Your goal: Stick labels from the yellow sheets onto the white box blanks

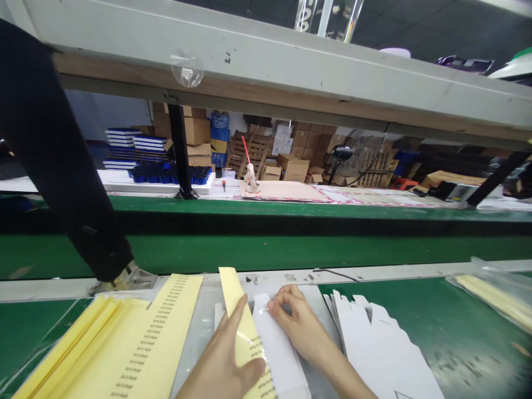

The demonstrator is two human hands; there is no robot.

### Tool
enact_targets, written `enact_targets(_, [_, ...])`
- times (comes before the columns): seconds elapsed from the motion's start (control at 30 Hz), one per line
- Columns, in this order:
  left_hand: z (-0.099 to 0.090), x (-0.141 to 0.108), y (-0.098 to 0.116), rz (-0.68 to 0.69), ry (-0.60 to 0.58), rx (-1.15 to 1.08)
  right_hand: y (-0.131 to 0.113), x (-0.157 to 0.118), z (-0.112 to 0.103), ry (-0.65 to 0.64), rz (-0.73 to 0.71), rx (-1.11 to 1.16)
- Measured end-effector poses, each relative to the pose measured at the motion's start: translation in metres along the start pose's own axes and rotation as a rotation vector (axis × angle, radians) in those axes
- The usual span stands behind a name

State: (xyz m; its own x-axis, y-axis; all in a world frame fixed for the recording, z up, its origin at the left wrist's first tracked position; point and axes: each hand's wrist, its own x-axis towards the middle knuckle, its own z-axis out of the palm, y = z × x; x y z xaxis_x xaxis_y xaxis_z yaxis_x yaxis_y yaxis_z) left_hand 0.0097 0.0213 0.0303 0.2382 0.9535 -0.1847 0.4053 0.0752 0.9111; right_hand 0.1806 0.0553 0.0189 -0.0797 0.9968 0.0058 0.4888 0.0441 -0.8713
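Between thumb and fingers, my left hand (233,354) holds a yellow strip of printed labels (249,333), its upper end standing free. Just right of it lies a flat white carton (277,354), and my right hand (297,318) pinches that carton near its top flap. The strip's lower part overlaps the carton's left side. More yellow label sheets (153,332) with rows of small print are spread at the left, some folded over. At the right, a fanned pile of flat white cartons (380,346) sits beside my right forearm.
A black post (62,155) slants up at the left to a white overhead shelf (266,61). Beyond the work surface runs a green conveyor belt (291,255). A clear bag with yellow sheets (494,299) lies at the far right. Blue parts (166,173) stand across the belt.
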Motion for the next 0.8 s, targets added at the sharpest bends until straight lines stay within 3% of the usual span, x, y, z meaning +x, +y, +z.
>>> enact_targets(0.4, [0.002, 0.001, -0.003, 0.008, 0.017, 0.019, -0.003, -0.002, 0.004, 0.097, -0.028, -0.15])
enact_targets(0.6, [0.003, 0.002, -0.007, 0.05, 0.041, 0.061, 0.005, -0.001, 0.002, 0.16, 0.128, -0.082])
enact_targets(0.8, [0.004, 0.001, -0.003, 0.039, 0.066, 0.09, 0.001, -0.001, 0.011, 0.051, 0.071, -0.022])
